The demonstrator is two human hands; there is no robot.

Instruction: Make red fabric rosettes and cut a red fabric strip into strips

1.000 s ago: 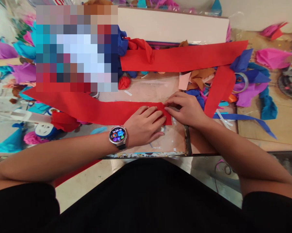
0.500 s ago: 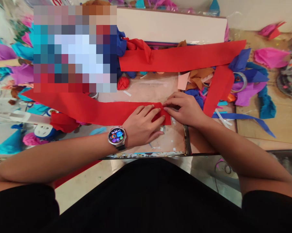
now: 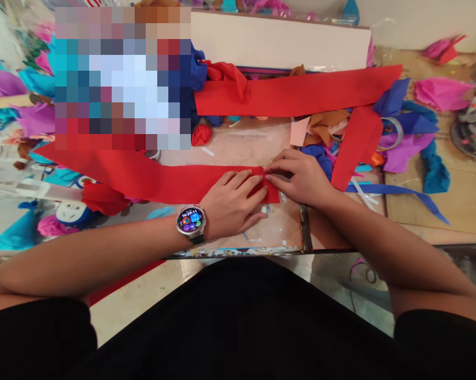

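Observation:
A long red strip (image 3: 182, 184), which looks like crepe paper or thin cloth, lies along the table in front of me and runs off to the left. My left hand (image 3: 236, 203) rests on its right part, fingers spread and pressing it down. A smartwatch (image 3: 191, 220) is on my left wrist. At the strip's right end, my right hand (image 3: 299, 177) has its thumb and forefinger pinched together at the upper corner. The edge of the strip seems to be between them.
A second red strip (image 3: 301, 97) lies behind, with another red piece (image 3: 354, 142) slanting at the right. Crumpled blue, purple and pink pieces surround a tape roll (image 3: 392, 133). A power strip (image 3: 72, 212) lies at left. A white board (image 3: 281, 42) stands at the back.
Both hands keep their place on the red strip. The strip's far left end has shifted slightly leftward.

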